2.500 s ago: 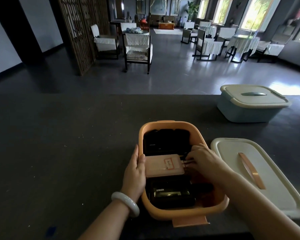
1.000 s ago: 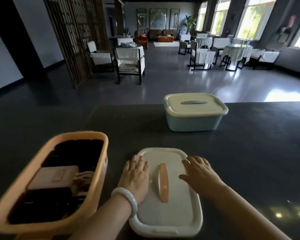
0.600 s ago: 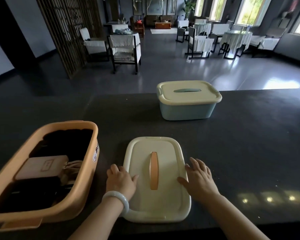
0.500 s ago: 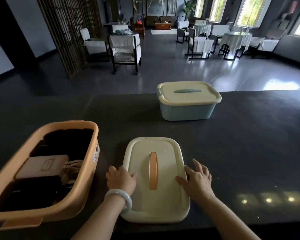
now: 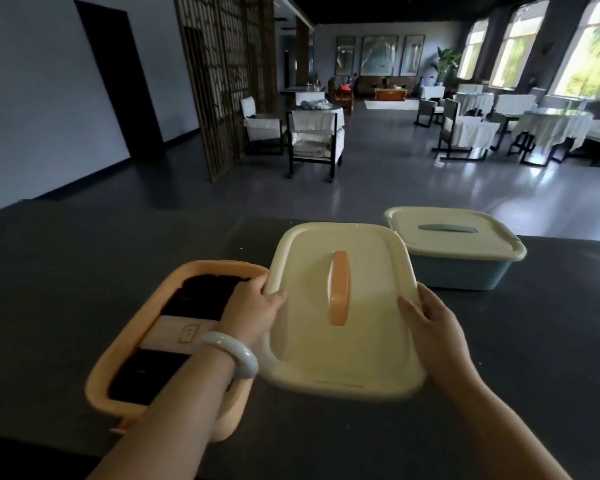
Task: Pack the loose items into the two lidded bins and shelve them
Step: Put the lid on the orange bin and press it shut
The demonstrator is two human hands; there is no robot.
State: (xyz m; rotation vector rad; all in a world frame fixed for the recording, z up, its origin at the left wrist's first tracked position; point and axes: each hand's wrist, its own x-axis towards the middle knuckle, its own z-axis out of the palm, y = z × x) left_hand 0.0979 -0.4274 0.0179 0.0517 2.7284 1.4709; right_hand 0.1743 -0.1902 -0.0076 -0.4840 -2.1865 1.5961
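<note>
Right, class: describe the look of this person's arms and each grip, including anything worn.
Both forearms are bare; no sleeves show. A smooth, rounded white bangle circles the left wrist. The left grip and right grip are ungloved, with no rings visible; the right wrist carries nothing.

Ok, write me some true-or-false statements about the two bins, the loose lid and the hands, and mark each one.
1. The left hand and the right hand each grip a side edge of the cream plastic lid with an orange handle. True.
2. The orange plastic bin is covered. False: it is open, with dark items and a pale flat box showing inside.
3. The blue plastic bin has its lid on. True.
4. The white bangle is on the right wrist. False: it is on the left wrist.
</note>
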